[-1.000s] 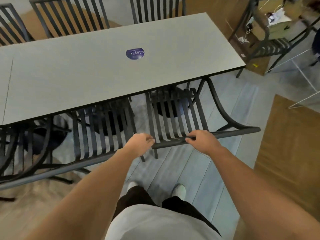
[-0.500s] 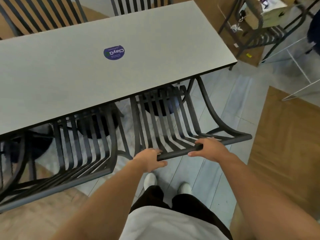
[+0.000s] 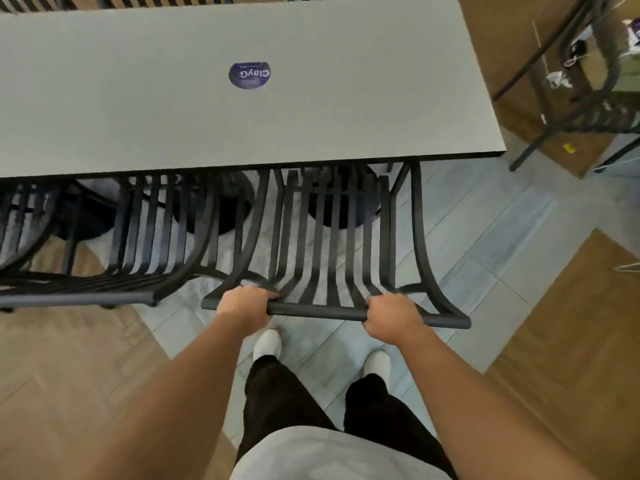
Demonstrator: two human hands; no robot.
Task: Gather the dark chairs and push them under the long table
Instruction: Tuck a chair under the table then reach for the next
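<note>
Black metal slat chair (image 3: 332,237) sits centre frame, seat tucked under the long grey table (image 3: 346,109), back rail sticking out toward the person. Both hands wrap the top rail (image 3: 317,311): left hand (image 3: 247,306) curled tight round it at left-centre, right hand (image 3: 391,315) curled tight round it to the right, w/ a bare stretch of rail between them. Fingers closed, knuckles up.

Second dark chair (image 3: 149,237) just beside the first, at left of frame, also seat-under w/ its back rail out. Part of a third chair (image 3: 20,220) at far left edge, cut off. Round purple sticker (image 3: 250,75) on the tabletop, upper centre, text upside down. Upper right: another dark chair (image 3: 595,109) well apart from the table, w/ stuff piled on it – can't tell what. White shoes (image 3: 266,344) on grey floor tiles (image 3: 485,237) below the rail; wood floor (image 3: 69,358) either side.
</note>
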